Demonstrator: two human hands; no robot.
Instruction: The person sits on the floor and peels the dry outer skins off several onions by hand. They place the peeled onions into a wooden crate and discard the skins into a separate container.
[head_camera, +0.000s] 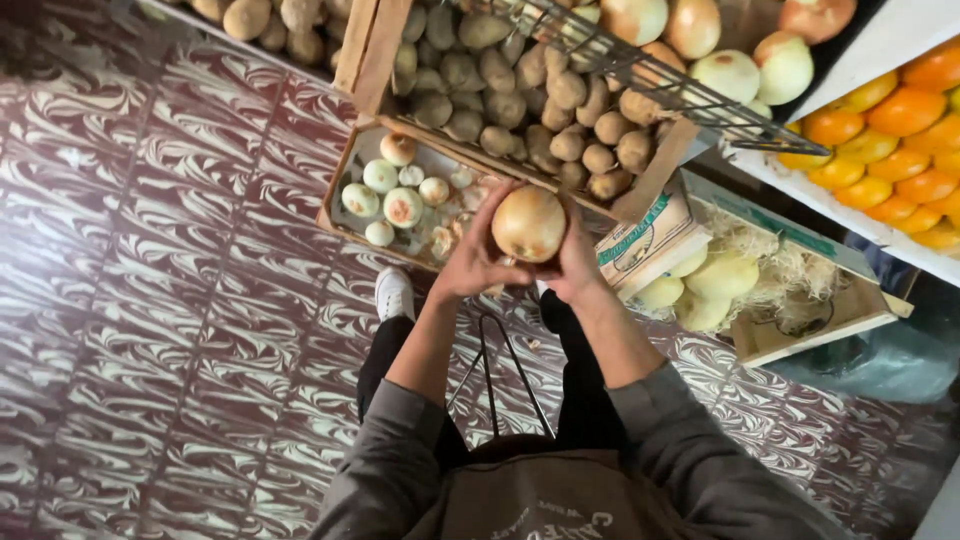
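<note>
A large yellow-brown onion (529, 223) sits between both my hands at chest height. My left hand (475, 256) cups it from the left and below, thumb up along its side. My right hand (575, 262) holds it from the right and underneath. Grey sleeves run back to my body. Below the hands stands a low wooden crate (345, 165) on the floor with several pale peeled onions (403, 206) in it. A crate of potatoes (520, 95) is just beyond the onion.
A wire rack (690, 100) of big onions (728, 72) hangs above the potatoes. Oranges (900, 130) fill a white shelf at right. A wooden box (800, 320) holds pale fruit in straw. My white shoe (394, 293) rests on patterned tiles (150, 300).
</note>
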